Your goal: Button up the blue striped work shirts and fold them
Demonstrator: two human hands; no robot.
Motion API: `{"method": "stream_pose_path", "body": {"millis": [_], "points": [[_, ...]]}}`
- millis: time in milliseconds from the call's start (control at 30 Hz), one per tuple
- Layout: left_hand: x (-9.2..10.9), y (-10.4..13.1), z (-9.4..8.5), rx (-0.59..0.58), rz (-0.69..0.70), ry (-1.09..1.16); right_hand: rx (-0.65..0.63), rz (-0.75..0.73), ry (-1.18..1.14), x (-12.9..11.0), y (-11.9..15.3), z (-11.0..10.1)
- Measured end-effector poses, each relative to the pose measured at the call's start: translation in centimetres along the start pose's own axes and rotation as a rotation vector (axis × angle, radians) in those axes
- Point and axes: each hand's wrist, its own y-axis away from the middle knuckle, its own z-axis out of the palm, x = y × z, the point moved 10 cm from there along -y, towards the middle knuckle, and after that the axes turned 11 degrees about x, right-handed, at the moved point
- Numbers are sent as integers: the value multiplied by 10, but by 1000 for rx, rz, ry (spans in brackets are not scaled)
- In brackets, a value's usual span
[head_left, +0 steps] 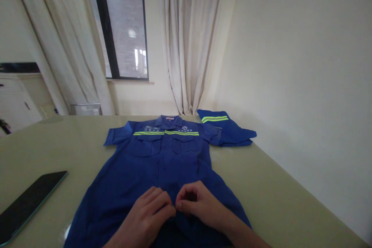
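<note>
Nearest the camera, two bare hands, the left (149, 211) and the right (199, 203), meet at the lower middle of a blue short-sleeved work shirt with yellow-green reflective stripes (145, 170). Thumbs and fingers pinch its front placket from either side, the fingertips almost touching, a grip that seems chosen for fine work on a small spot; whether a button sits between them is hidden.

The shirt lies front up on the pale green, glossy counter (276, 186), collar away from the person and hem nearest, which probably puts the placket straight within reach of both hands. Its short sleeves spread outward, likely keeping the front flat.

Beyond the right shoulder, a folded blue garment with matching stripes (232, 131) touches the sleeve, seemingly set aside from the working area. A flat black phone with a teal edge (31, 203) lies to the left, well apart from the cloth.
</note>
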Motion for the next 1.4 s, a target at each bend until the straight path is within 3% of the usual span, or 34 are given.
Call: {"method": "stream_pose_path", "body": {"millis": [100,267,400,500,600,767,900,1033,1133,1267,1400], "points": [[6,-2,0,-45,31,-25,31,11,-4,1,1,-2],[26,-6,4,-94,205,-116,-53,-94,-15,-15,2,2],[24,-5,7,-110,210,-139,-49,-114,-43,-18,0,1],[13,-4,7,-109,84,-104,36,-65,-49,-12,-1,-4],[-5,1,7,-67,-145,3,85,-28,-58,-7,0,-4],[-31,17,19,-22,-478,105,109,-133,-36,-16,4,1],[-44,24,22,-16,-650,112,121,-184,-29,-29,8,3],[-47,23,26,-76,-732,178,171,-213,33,-36,11,1],[-47,23,29,-132,-681,141,167,-123,-34,-23,7,1],[-35,17,23,-84,-448,-23,82,124,-157,5,1,5],[-26,12,14,-27,-419,-38,115,27,-116,-5,-4,-4]]}}
